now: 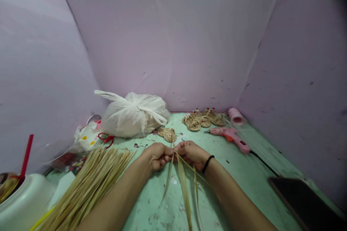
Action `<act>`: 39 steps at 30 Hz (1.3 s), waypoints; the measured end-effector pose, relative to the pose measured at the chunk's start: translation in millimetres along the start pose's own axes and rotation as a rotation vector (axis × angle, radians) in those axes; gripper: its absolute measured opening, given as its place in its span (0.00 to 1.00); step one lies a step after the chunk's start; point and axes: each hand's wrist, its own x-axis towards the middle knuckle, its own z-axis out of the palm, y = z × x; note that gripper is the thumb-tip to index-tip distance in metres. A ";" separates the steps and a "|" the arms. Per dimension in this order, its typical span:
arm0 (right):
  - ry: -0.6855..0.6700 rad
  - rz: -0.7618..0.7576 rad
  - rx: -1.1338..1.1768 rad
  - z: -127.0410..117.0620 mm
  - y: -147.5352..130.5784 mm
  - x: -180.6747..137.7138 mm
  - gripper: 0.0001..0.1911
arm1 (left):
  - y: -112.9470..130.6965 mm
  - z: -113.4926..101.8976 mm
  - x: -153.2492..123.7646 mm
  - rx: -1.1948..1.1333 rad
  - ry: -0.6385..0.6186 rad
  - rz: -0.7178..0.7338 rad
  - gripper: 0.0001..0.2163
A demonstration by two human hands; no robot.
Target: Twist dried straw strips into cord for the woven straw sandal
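Both of my hands meet at the middle of the green table point(244, 173). My left hand point(157, 155) and my right hand point(191, 153) are closed, pinching the top ends of several long dried straw strips point(183, 184) that trail down toward me. A black band sits on my right wrist. Just beyond my fingers lies a small woven straw coil point(168, 134).
A thick bundle of straw strips point(89, 184) lies at the left. A tied white plastic bag point(134, 113) sits at the back. Several woven straw pieces point(202, 120), a pink glue gun point(231, 136) and a pink tape roll point(235, 116) lie back right. A white container point(24, 202) stands front left, a dark slab point(306, 202) front right.
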 end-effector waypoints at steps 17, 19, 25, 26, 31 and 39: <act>-0.121 0.021 0.013 -7.6 -1.3 -2.3 0.04 | -18.7 6.3 -0.5 0.188 0.204 0.375 0.01; -0.108 0.002 -0.013 -6.7 -1.0 -3.5 0.05 | -18.4 0.2 1.1 0.156 0.108 0.341 0.01; -0.110 -0.054 -0.065 -5.3 -0.4 -4.7 0.07 | -18.0 -2.9 3.4 0.136 0.135 0.314 0.02; -0.113 -0.064 -0.075 -5.4 -0.5 -5.0 0.08 | -17.9 -1.7 2.9 0.146 0.139 0.311 0.03; -0.140 -0.083 -0.158 -7.9 0.8 -4.5 0.06 | -16.2 3.9 -1.3 0.193 0.179 0.246 0.05; 0.071 -0.123 -0.258 -3.2 1.6 -0.2 0.03 | -10.2 1.7 -0.5 0.297 0.148 0.204 0.05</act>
